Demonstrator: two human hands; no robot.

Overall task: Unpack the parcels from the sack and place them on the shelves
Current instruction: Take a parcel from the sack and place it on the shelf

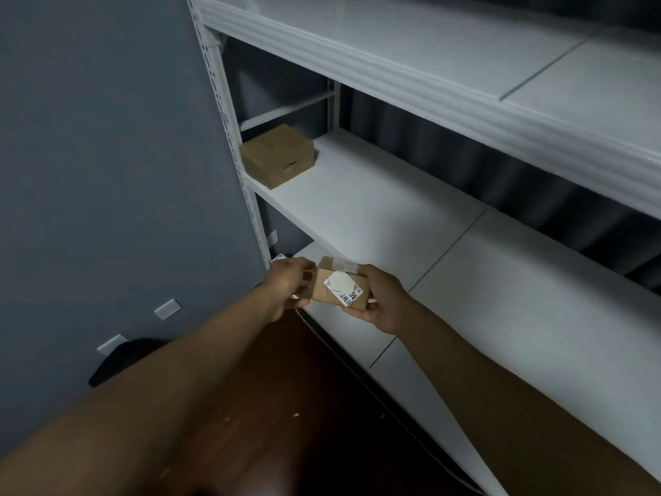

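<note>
Label print (348, 294): too small and blurred to read.
Small box (339, 286), ends: covered by both hands.
Dark bag (118, 359) by wall: partly behind left forearm.
Shelf (536, 291), right end: cut off at frame edge.

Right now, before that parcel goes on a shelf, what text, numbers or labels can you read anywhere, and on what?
"56": large dark characters, upside down and blurred, my best reading, on the white shipping label of the small cardboard parcel held between the left hand and right hand.
The label's smaller print: too small and blurred to read.
Larger cardboard box on the middle shelf: no print visible.
Small tags on the shelf upright: unreadable.
</note>
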